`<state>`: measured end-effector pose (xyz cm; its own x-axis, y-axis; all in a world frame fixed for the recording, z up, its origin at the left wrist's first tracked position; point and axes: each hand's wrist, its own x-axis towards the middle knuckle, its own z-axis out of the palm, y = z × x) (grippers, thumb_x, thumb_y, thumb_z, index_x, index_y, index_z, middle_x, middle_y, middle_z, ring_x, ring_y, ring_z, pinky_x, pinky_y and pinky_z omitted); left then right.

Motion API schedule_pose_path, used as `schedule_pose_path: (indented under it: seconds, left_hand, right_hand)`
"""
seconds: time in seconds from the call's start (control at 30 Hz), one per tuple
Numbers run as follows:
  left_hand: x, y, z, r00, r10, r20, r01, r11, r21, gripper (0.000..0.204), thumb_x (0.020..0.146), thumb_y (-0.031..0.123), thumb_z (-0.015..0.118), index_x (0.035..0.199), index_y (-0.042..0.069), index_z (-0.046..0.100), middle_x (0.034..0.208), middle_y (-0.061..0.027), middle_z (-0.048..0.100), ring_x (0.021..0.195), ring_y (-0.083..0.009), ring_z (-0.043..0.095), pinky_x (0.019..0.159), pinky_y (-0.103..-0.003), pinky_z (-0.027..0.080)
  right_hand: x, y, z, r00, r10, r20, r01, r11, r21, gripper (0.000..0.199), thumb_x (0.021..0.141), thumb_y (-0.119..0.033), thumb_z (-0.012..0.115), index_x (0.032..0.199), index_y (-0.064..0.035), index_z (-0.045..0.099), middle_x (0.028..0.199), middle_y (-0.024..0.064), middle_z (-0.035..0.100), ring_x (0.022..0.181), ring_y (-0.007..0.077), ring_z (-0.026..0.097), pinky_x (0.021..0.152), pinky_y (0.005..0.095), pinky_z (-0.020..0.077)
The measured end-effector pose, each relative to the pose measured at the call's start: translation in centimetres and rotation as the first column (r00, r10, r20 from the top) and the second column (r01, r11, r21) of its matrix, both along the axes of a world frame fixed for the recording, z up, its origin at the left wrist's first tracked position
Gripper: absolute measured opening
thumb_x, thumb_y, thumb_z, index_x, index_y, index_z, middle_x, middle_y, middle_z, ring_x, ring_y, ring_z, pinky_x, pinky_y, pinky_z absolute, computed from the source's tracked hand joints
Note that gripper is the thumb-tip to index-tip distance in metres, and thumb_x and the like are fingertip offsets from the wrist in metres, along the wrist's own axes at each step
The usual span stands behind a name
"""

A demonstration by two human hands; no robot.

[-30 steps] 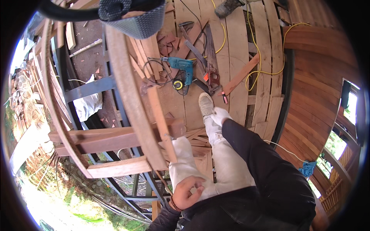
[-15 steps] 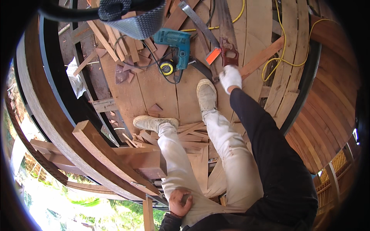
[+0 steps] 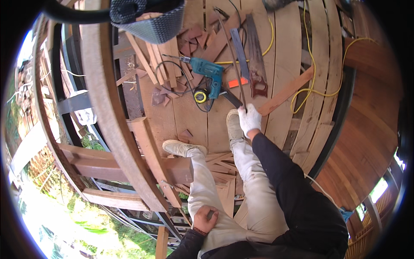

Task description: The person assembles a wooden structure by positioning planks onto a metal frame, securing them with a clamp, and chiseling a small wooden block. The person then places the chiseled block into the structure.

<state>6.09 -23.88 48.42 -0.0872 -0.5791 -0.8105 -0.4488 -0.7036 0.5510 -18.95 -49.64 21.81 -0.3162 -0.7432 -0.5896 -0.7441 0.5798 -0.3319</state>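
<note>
Gloved, the right hand [image 3: 249, 119] closes its grip on a long thin metal strip [image 3: 230, 56] lying across the plank floor [image 3: 189, 116]; the bare left hand [image 3: 205, 219] curls on the thigh, pinching something small. Loose offcuts and the yellow cable [image 3: 312, 69] could trip feet near the open railing [image 3: 103, 112].

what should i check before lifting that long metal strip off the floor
1. Right hand on the strip: ok, gloved and closed at its near end.
2. Left hand free: not ok, it holds a small dark thing against the thigh.
3. Strip clear of the saw: cannot tell, they lie close side by side.
4. Drill and its cord out of the way: cannot tell, cord loops near the strip.
5. Footing: ok, both shoes flat on boards.
6. Yellow cable clear of feet: ok.
</note>
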Motion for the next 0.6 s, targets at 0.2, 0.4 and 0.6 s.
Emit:
schedule_pose_path:
  seconds: [0.2,0.4,0.6]
  left_hand:
    - [-1.0,1.6,0.1,0.999,0.028,-0.021,-0.029,0.998,-0.059,0.018,0.089,0.023,0.072,0.093,0.006,0.073,0.093,-0.0164,0.072,0.094,-0.0377,0.069,0.086,-0.044,0.055]
    - [-0.9,0.3,4.1,0.975,0.178,-0.135,-0.184,0.982,-0.032,0.026,0.096,0.025,0.07,0.111,0.004,0.071,0.102,-0.0138,0.075,0.101,-0.0289,0.072,0.092,-0.04,0.056]
    - [1.5,-8.4,12.2,0.408,0.615,-0.675,-0.886,0.444,-0.131,0.047,0.108,0.029,0.06,0.144,0.001,0.047,0.119,-0.0108,0.069,0.11,-0.0262,0.07,0.099,-0.042,0.056]
  right_hand:
    - [-2.4,3.1,12.3,0.944,-0.031,0.329,0.046,0.998,-0.038,0.032,0.096,-0.031,0.062,0.103,0.0,0.065,0.096,0.0266,0.067,0.094,0.0471,0.064,0.083,0.0491,0.0509]
    - [-5.2,7.2,31.8,0.905,0.423,0.048,-0.401,0.885,-0.237,0.027,0.097,-0.026,0.066,0.09,-0.0003,0.06,0.085,0.0207,0.061,0.085,0.0442,0.057,0.078,0.0529,0.0446]
    - [1.4,9.6,43.0,0.601,0.789,0.127,-0.713,0.601,-0.362,0.01,0.086,-0.015,0.07,0.085,-0.0064,0.065,0.082,0.0137,0.06,0.086,0.039,0.056,0.08,0.0507,0.0422]
